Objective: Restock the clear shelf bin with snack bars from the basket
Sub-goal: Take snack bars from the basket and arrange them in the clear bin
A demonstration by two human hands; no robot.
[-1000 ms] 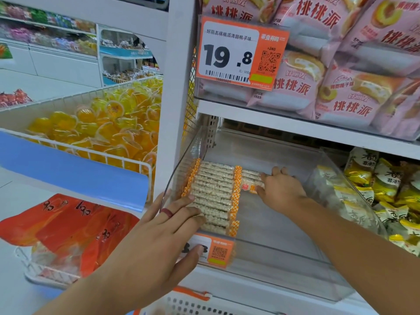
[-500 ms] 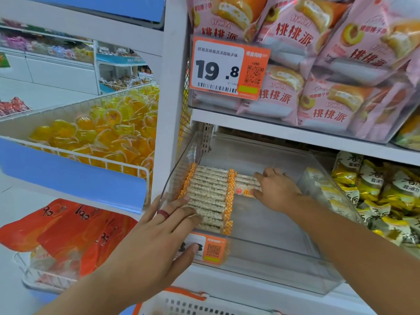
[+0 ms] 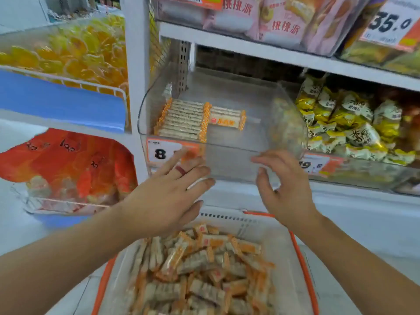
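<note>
The clear shelf bin (image 3: 236,160) sits on the middle shelf, with a neat row of orange-ended snack bars (image 3: 181,120) at its left and a few more beside them (image 3: 227,117). Below it stands a white basket with an orange rim (image 3: 302,264), holding a loose heap of the same bars (image 3: 204,267). My left hand (image 3: 168,196), a red ring on one finger, hovers with straight fingers in front of the bin's price tag. My right hand (image 3: 281,189) is out of the bin, fingers relaxed and empty, above the basket's far edge.
Pink cake bags (image 3: 284,21) fill the shelf above. Yellow snack packets (image 3: 347,126) sit in the bin to the right. On the left, a wire rack holds yellow jelly cups (image 3: 68,55) and red bags (image 3: 68,160) lie below. A white upright post (image 3: 136,64) borders the bin.
My right hand has come out of the bin, leaving its bars beside the row. My left hand has dropped off the bin's front. The view has tilted down, showing the basket.
</note>
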